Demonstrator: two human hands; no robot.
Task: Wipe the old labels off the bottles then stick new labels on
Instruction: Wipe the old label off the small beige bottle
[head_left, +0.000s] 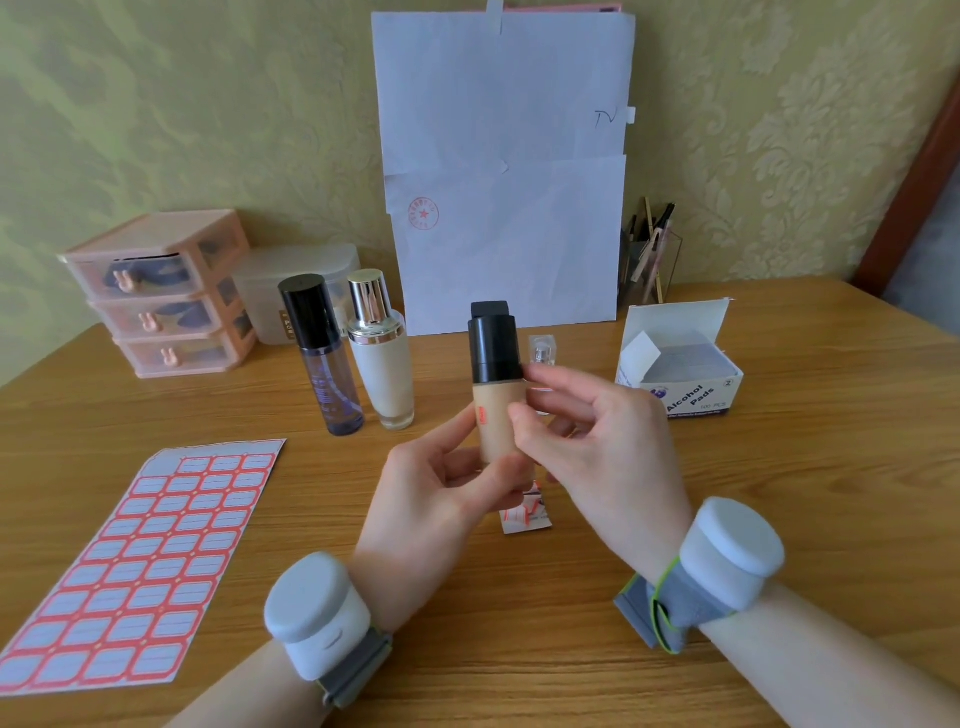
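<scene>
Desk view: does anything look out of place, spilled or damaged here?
Nothing spilled or damaged. A small label scrap lies loose on the table below the bottle, apart from the label sheet, and the pads box stands open with one pad sticking up.

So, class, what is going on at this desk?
A person holds a beige foundation bottle above the table, left hand gripping its lower half, right hand holding it higher up. A small red label shows on it. The label sheet lies to the left; the alcohol pads box stands open on the right.
</scene>
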